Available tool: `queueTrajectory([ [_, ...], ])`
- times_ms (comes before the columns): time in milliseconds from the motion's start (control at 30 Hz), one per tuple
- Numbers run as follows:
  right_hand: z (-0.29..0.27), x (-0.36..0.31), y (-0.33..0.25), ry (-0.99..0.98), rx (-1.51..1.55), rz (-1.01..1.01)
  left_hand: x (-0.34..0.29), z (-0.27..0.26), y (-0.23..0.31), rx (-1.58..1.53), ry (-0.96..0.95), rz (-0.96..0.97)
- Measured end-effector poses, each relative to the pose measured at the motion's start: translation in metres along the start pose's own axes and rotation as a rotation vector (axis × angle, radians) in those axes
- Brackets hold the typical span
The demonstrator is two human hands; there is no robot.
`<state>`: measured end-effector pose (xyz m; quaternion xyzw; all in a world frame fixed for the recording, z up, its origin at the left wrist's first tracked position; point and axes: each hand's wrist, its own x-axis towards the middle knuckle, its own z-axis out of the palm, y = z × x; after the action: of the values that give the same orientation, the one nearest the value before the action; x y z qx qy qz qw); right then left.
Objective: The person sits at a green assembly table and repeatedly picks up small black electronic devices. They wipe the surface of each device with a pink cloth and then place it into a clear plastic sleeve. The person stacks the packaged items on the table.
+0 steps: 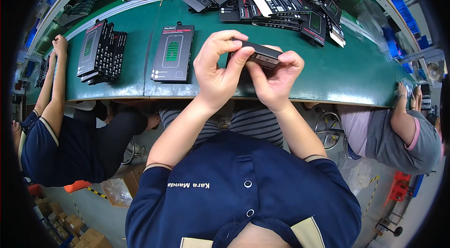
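A slim black cardboard box (263,57) is held up between my two hands above the table's front edge, with a narrow printed side facing me. My left hand (218,70) grips the box's left end, thumb along its near edge and fingers over the far side. At the opposite end, the thumb and fingers of my right hand (277,79) pinch the box. To the left of my hands a flat black box (172,53) with a green battery picture lies face up. My fingers hide part of the held box.
A messy pile of similar black boxes (276,4) covers the far side of the green table (328,77). Farther left stands a neat stack of boxes (99,53). Co-workers sit on both sides, a person at left (61,140) and another at right (398,135).
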<state>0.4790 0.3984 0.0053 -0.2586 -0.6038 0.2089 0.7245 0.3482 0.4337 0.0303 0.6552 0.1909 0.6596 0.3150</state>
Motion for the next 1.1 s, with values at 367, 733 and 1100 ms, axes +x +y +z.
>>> queueTrajectory([
  [367, 0.0, -0.003, -0.021, -0.542, -0.507, -0.03, 0.025, -0.065, 0.051, 0.336, -0.021, -0.547],
  [733, 0.009, -0.003, -0.023, -0.638, -0.57, 0.099, 0.001, -0.067, 0.021, 1.402, -0.638, -0.196],
  [1100, 0.01, 0.0, -0.026, -0.632, -0.542, 0.125, 0.024, -0.177, -0.008, 1.626, -0.334, -0.351],
])
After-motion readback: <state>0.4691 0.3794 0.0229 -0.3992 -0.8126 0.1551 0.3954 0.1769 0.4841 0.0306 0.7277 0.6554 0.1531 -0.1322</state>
